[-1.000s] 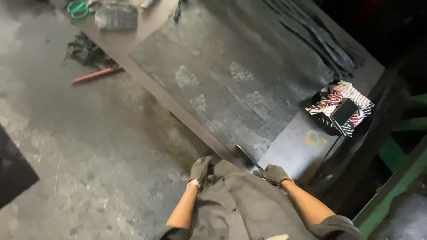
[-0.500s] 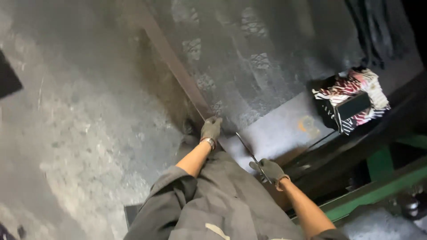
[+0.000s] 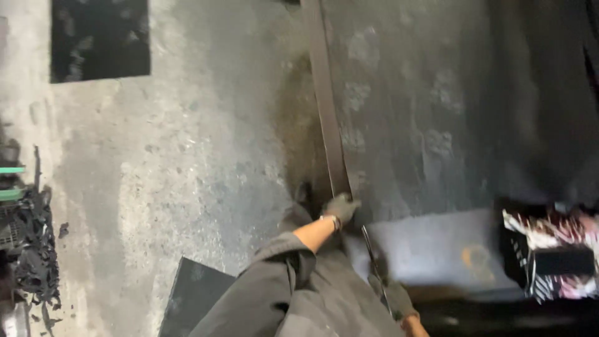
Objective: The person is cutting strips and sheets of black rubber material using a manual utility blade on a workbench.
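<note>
Gloved left hand (image 3: pixel 340 209) pinches the near end of a long dark strip (image 3: pixel 324 106) along the table (image 3: pixel 437 243) edge; it looks limp, rubbery; right hand (image 3: pixel 394 296) grasps a thin blade (image 3: pixel 369 246)

- There is only one view, from the camera worn on my head, so no second view overlaps with it.
- It looks steeply down past my grey work clothes (image 3: pixel 293 299) at the concrete floor (image 3: pixel 181 168) and the dark table edge (image 3: pixel 327 112).
- It sits close above me: my gloved left hand (image 3: pixel 341 208) is near the middle and my gloved right hand (image 3: pixel 399 301) is at the bottom edge.
- The table runs up the right half, the floor fills the left.
- The picture is blurred, mostly at the right, where a striped box (image 3: pixel 552 253) smears.
</note>
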